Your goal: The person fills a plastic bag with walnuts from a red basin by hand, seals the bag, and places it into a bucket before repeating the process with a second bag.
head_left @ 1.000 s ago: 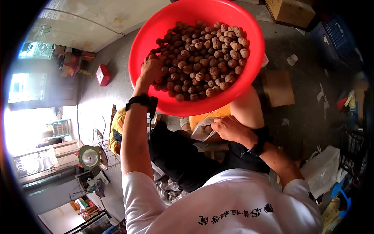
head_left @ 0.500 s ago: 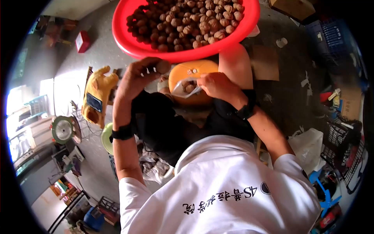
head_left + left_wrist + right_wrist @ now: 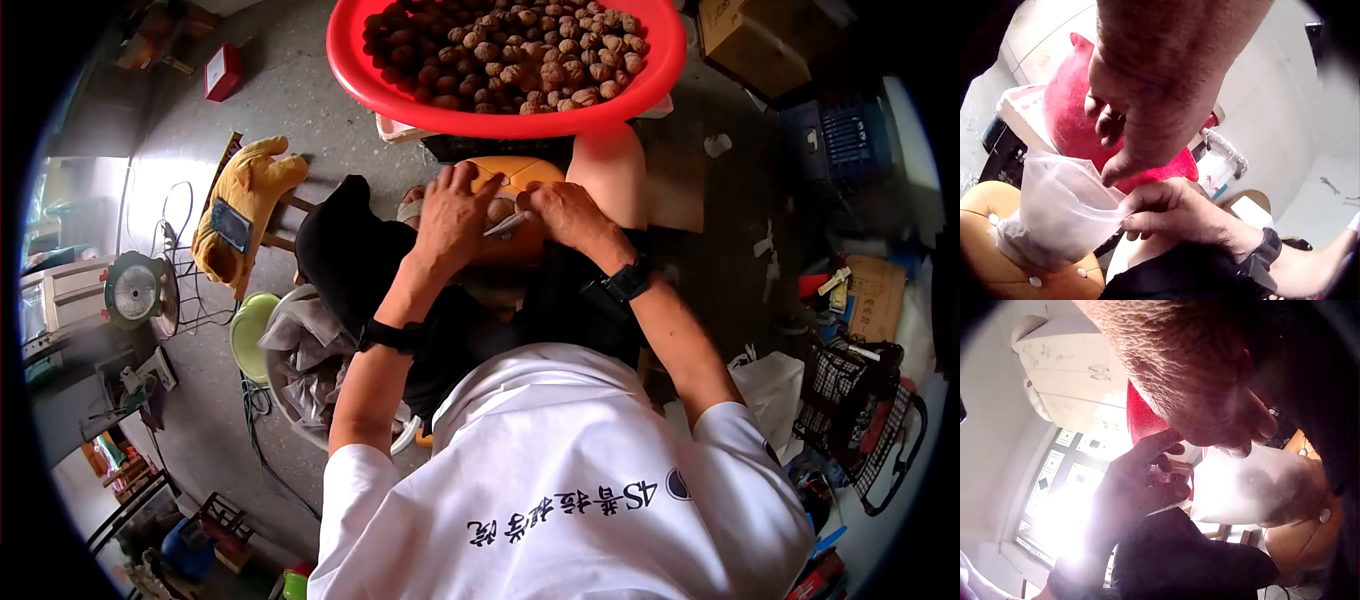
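Note:
A red basin (image 3: 400, 105) heaped with walnuts (image 3: 510, 50) stands in front of my knees. Below it a clear plastic bag (image 3: 505, 222) with a few walnuts lies on an orange padded stool (image 3: 520, 170). My left hand (image 3: 455, 215) sits over the bag's mouth with its fingers stretched forward. In the left wrist view its thumb touches the bag (image 3: 1060, 212). My right hand (image 3: 565, 212) pinches the bag's rim and holds it up, as the left wrist view also shows the right hand (image 3: 1172, 212). The right wrist view shows the bag (image 3: 1254, 490) bulging below my knuckles.
A yellow cloth heap (image 3: 245, 200) lies on a stool at the left, with a green bowl (image 3: 250, 330) and a fan (image 3: 135, 290) near it. A cardboard box (image 3: 750, 40), a blue crate (image 3: 835, 140) and a black basket (image 3: 860, 410) crowd the right side.
My left hand left the basin, carried walnuts down towards me, and now lies over the bag's mouth. My right hand has kept its pinch on the bag's rim.

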